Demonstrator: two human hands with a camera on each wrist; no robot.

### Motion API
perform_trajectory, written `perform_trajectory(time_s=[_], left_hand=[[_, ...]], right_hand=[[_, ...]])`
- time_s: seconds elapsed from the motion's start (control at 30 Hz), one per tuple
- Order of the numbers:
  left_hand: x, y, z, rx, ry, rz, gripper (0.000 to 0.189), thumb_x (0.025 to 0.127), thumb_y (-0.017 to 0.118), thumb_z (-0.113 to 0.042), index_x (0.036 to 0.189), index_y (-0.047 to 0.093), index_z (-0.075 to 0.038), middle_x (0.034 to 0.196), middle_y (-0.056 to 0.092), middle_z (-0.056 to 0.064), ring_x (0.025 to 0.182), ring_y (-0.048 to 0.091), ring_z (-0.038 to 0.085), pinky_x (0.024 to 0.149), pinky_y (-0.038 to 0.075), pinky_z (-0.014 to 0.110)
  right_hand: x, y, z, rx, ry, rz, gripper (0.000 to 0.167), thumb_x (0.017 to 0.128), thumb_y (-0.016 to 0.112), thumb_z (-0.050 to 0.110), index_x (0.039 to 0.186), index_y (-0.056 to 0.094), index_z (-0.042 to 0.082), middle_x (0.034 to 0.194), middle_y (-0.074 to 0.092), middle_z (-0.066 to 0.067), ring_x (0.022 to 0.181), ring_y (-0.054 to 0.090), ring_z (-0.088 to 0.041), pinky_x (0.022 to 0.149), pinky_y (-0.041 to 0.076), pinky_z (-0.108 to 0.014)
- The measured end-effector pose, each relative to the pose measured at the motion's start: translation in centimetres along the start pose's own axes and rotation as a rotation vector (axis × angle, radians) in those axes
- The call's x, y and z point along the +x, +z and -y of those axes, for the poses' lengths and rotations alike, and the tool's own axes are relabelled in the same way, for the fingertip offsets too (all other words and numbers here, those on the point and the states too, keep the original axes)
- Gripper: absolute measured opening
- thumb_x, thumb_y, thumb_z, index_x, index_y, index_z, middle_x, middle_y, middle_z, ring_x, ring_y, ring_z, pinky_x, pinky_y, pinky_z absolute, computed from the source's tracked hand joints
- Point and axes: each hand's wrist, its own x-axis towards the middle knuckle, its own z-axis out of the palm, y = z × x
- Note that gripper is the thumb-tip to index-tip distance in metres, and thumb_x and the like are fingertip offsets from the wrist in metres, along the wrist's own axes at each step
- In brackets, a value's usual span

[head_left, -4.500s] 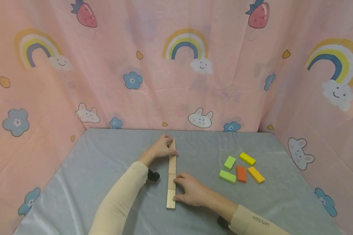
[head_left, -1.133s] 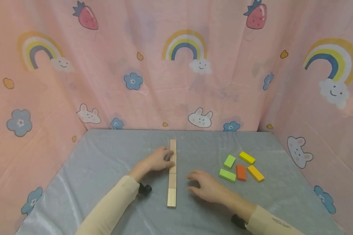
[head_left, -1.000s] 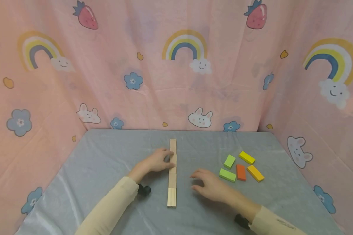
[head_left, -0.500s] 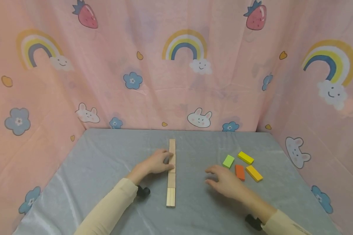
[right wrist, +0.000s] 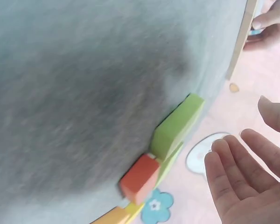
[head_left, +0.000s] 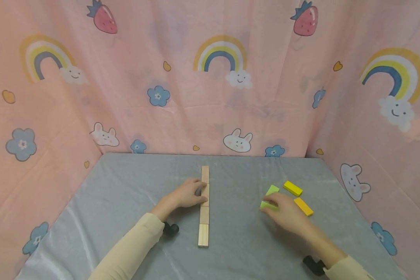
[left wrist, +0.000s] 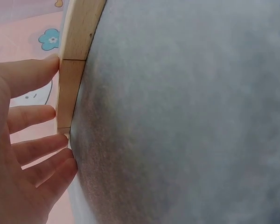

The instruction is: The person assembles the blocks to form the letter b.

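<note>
A row of plain wooden blocks (head_left: pixel 204 210) lies end to end down the middle of the grey cloth (head_left: pixel 126 202). My left hand (head_left: pixel 187 194) rests against the row's left side, its straight fingers (left wrist: pixel 35 74) touching the wooden blocks (left wrist: pixel 72 70). My right hand (head_left: pixel 283 212) hovers open over a cluster of coloured blocks, fingertips above a green block (head_left: pixel 266 205). In the right wrist view the right hand (right wrist: pixel 252 177) is spread above that green block (right wrist: pixel 177 123) and an orange block (right wrist: pixel 140 179), gripping neither.
Another green block (head_left: pixel 273 189), a yellow block (head_left: pixel 293 188) and an amber block (head_left: pixel 303 206) lie beside the right hand. Pink printed curtains (head_left: pixel 210 97) wall the table at the back and both sides.
My right hand left the wooden row and moved right to above the coloured blocks. My left hand slid from the row's far end to its middle and has stayed there.
</note>
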Motion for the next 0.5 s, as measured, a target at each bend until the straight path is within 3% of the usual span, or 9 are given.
perform_trajectory(time_s=[0.17,0.33,0.5], left_hand=[[-0.1,0.1,0.0,-0.001,-0.002,0.0,0.059,0.097,0.07,-0.038,0.146,0.055,-0.009,0.15,0.047,0.019,0.14,0.042,0.039,0.111,0.039,0.054],[-0.2,0.0,-0.1,-0.012,-0.005,0.006,0.059,0.097,0.069,-0.038,0.146,0.054,-0.009,0.15,0.047,0.019,0.14,0.041,0.039,0.112,0.038,0.054],[-0.1,0.0,0.0,-0.003,-0.002,0.005,0.06,0.097,0.07,-0.038,0.146,0.055,-0.008,0.149,0.048,0.019,0.139,0.043,0.038,0.111,0.039,0.053]], right_hand=[[0.0,-0.1,-1.3,-0.016,0.0,-0.041,0.039,0.092,0.077,0.021,0.124,0.069,0.001,0.118,0.07,-0.011,0.103,0.066,-0.03,0.086,0.057,-0.049],[-0.1,-0.3,-2.1,-0.052,0.046,-0.031,0.04,0.09,0.079,0.023,0.121,0.07,0.0,0.104,0.068,-0.007,0.087,0.06,-0.021,0.075,0.055,-0.039],[-0.2,-0.4,-2.7,-0.079,0.062,-0.024,0.04,0.089,0.08,0.025,0.118,0.071,-0.001,0.103,0.068,-0.008,0.088,0.061,-0.021,0.077,0.055,-0.042]])
